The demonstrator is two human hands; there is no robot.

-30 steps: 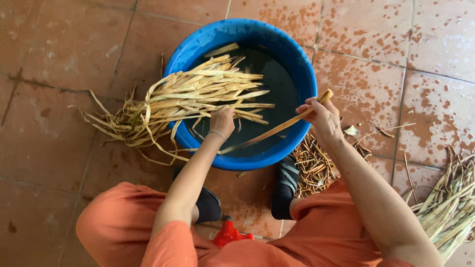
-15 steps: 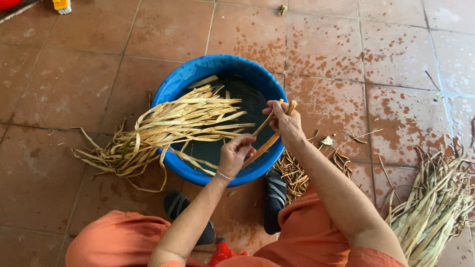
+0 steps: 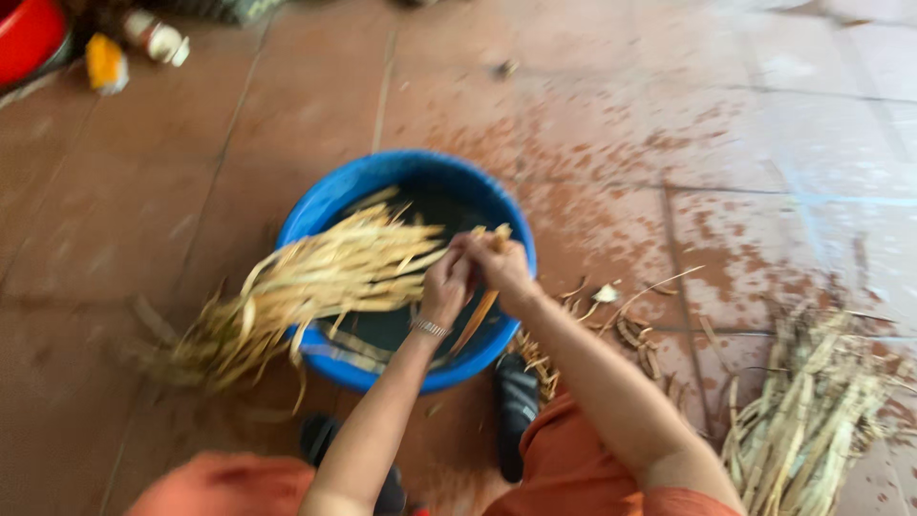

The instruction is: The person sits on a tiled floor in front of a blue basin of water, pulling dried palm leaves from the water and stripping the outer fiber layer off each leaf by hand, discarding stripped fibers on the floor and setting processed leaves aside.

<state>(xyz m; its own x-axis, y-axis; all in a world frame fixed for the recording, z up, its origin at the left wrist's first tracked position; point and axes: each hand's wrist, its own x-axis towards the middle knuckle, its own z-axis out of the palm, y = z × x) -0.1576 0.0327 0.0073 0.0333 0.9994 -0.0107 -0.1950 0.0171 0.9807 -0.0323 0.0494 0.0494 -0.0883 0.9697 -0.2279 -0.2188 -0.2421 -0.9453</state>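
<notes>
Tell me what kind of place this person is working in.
Probably a home yard or porch floor used for hand processing plant stalks: worn, stained reddish floor tiles, a blue tub of dark water, and a heap of dry stalks on the ground.

Soft daylight, heavy motion blur

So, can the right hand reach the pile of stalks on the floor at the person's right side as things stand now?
Probably yes. The right hand is over the blue basin, busy with a stalk together with the left hand. Only bare floor and small scraps lie before the pile.
</notes>
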